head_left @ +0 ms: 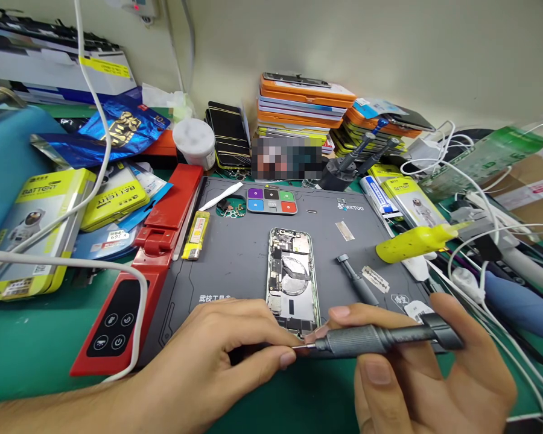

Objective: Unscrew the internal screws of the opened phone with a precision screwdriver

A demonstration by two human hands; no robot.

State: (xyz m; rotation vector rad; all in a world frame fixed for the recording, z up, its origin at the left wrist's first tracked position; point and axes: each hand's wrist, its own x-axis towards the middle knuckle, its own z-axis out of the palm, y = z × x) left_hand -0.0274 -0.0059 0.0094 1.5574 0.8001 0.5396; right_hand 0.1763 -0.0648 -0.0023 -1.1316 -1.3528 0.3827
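Observation:
An opened smartphone (294, 277) lies on the grey work mat, its battery space, circuit board and round coil exposed. My right hand (416, 367) grips a grey precision screwdriver (362, 339) lying nearly level, its tip pointing left. At the phone's near end, my left hand (239, 343) has thumb and forefinger pinched around the screwdriver's tip; whatever small thing may sit between them is hidden. The fingers cover the phone's bottom edge. A second grey screwdriver (356, 278) rests on the mat right of the phone, beside a razor blade (375, 278).
The work mat (239, 259) carries a yellow battery (196, 235), a white spudger (221, 195) and a coloured screw tray (271, 200). A yellow bottle (411, 242) stands right. A red device (131, 301) borders the left. White cables (142, 289) cross both sides.

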